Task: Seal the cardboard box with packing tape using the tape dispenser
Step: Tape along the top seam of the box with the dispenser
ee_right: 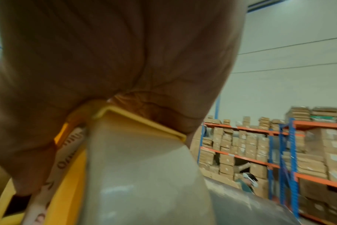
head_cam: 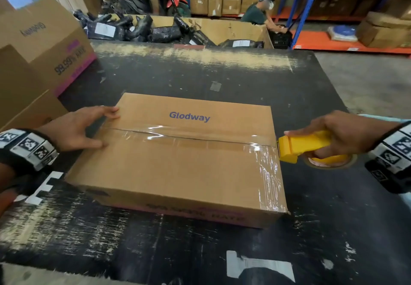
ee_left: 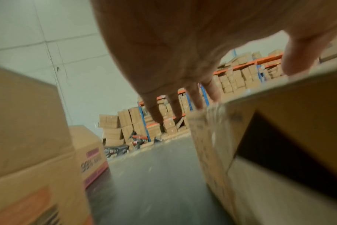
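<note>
At the far left, stacked cartons (head_cam: pixel 42 46) are standing along the edge of the scuffed black table (head_cam: pixel 200 251), one printed with pink bands. Next to them the left hand (head_cam: pixel 75 129) is lying flat on the left end of the cardboard box (head_cam: pixel 178 169), its fingers (ee_left: pixel 212 89) straight and spread, with the thumb touching the top near the seam; the left wrist view is showing the fingertips reaching just over the box's upper edge. The box, marked "Glodway", is sitting flat in the middle of the table, and a strip of clear packing tape (head_cam: pixel 189 135) is running along its centre seam from left to right, with more wrinkled tape lying down its right end. At that right edge the yellow tape dispenser (head_cam: pixel 304 145) is touching the box's top corner, and the right hand (head_cam: pixel 347 135) is gripping it, fingers curled round the handle (ee_right: pixel 137 126) above the tape roll (head_cam: pixel 331 161). Beyond the table a seated person (head_cam: pixel 258 10) is working beside orange and blue shelving (head_cam: pixel 333 17) filled with cartons
</note>
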Motion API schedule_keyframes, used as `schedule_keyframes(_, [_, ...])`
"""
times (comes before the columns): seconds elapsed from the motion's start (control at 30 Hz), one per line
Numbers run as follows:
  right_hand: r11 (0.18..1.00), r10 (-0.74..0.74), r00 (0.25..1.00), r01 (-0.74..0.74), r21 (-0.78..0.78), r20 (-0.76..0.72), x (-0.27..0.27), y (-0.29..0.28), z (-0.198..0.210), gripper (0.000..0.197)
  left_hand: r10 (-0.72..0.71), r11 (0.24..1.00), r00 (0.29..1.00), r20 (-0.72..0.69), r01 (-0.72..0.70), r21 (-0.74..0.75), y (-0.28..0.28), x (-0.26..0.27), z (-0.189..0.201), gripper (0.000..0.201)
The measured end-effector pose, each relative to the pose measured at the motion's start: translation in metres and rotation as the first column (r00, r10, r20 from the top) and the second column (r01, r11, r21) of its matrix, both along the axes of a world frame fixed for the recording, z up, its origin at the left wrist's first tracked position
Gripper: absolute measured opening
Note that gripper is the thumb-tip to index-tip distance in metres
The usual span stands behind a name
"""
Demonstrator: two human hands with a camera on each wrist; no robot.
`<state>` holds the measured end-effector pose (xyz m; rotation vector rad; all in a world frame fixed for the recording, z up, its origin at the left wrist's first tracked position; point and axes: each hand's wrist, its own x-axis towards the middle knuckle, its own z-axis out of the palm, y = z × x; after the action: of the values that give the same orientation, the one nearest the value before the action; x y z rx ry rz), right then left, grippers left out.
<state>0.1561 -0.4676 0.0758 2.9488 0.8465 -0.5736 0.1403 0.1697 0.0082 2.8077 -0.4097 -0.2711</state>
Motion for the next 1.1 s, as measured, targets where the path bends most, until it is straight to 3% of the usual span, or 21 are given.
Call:
schedule_keyframes(0.13, [0.989, 0.032, 0.999, -0.034, -0.145, -0.011, 0.015, 0.017, 0.003, 0.070, 0.034, 0.967, 0.999, 0.025, -0.039, 0.253, -0.061, -0.002, 0.030, 0.093])
schedule_keyframes(0.27, [0.986, -0.016, 0.998, 0.006, -0.166, -0.062, 0.019, 0.031, 0.016, 0.061, -0.234, 0.972, 0.970, 0.064, 0.231, 0.051, -0.183, -0.014, 0.046, 0.077])
schedule_keyframes(0.37, [0.952, -0.083, 0.988, 0.039, -0.304, -0.133, 0.012, 0.030, -0.004, 0.047, -0.458, 0.883, 0.884, 0.099, 0.465, -0.069, -0.286, -0.023, 0.049, 0.062])
schedule_keyframes(0.43, [0.922, -0.168, 0.972, 0.095, -0.374, -0.166, -0.006, 0.014, -0.043, 0.061, -0.544, 0.821, 0.832, 0.107, 0.554, -0.135, -0.340, -0.025, 0.049, 0.060])
schedule_keyframes(0.5, [0.930, -0.290, 0.942, 0.236, -0.282, -0.167, -0.020, -0.005, -0.073, 0.063, -0.579, 0.803, 0.806, 0.121, 0.590, -0.083, -0.377, -0.018, 0.047, 0.061])
schedule_keyframes(0.6, [0.929, -0.370, 0.925, 0.369, -0.034, -0.084, -0.034, -0.024, -0.090, 0.076, -0.626, 0.774, 0.778, 0.054, 0.612, 0.161, -0.402, -0.012, 0.039, 0.057])
schedule_keyframes(0.7, [0.835, -0.483, 0.874, 0.476, 0.277, -0.045, -0.050, -0.037, -0.085, 0.071, -0.630, 0.742, 0.776, -0.006, 0.605, 0.289, -0.412, -0.008, 0.030, 0.053])
schedule_keyframes(0.77, [0.721, -0.557, 0.830, 0.495, 0.485, -0.019, -0.062, -0.042, -0.077, 0.071, -0.574, 0.805, 0.819, -0.010, 0.567, 0.174, -0.415, -0.001, 0.032, 0.051])
schedule_keyframes(0.83, [0.596, -0.623, 0.782, 0.455, 0.661, 0.023, -0.081, -0.037, -0.066, 0.074, -0.448, 0.892, 0.892, -0.063, 0.441, -0.103, -0.419, 0.009, 0.040, 0.046])
schedule_keyframes(0.9, [0.487, -0.684, 0.727, 0.397, 0.778, 0.057, -0.101, -0.025, -0.056, 0.077, -0.336, 0.904, 0.932, -0.140, 0.277, -0.325, -0.426, 0.019, 0.050, 0.046])
schedule_keyframes(0.97, [0.431, -0.713, 0.696, 0.342, 0.835, 0.084, -0.118, -0.006, -0.046, 0.079, -0.281, 0.866, 0.922, -0.267, 0.123, -0.485, -0.435, 0.023, 0.062, 0.047])
schedule_keyframes(1.03, [0.373, -0.748, 0.657, 0.306, 0.876, 0.090, -0.134, 0.015, -0.038, 0.079, -0.308, 0.786, 0.851, -0.424, -0.023, -0.618, -0.442, 0.022, 0.072, 0.038])
schedule_keyframes(1.1, [0.320, -0.799, 0.593, 0.279, 0.905, 0.100, -0.148, 0.034, -0.031, 0.078, -0.374, 0.685, 0.792, -0.483, -0.115, -0.719, -0.444, 0.022, 0.080, 0.033])
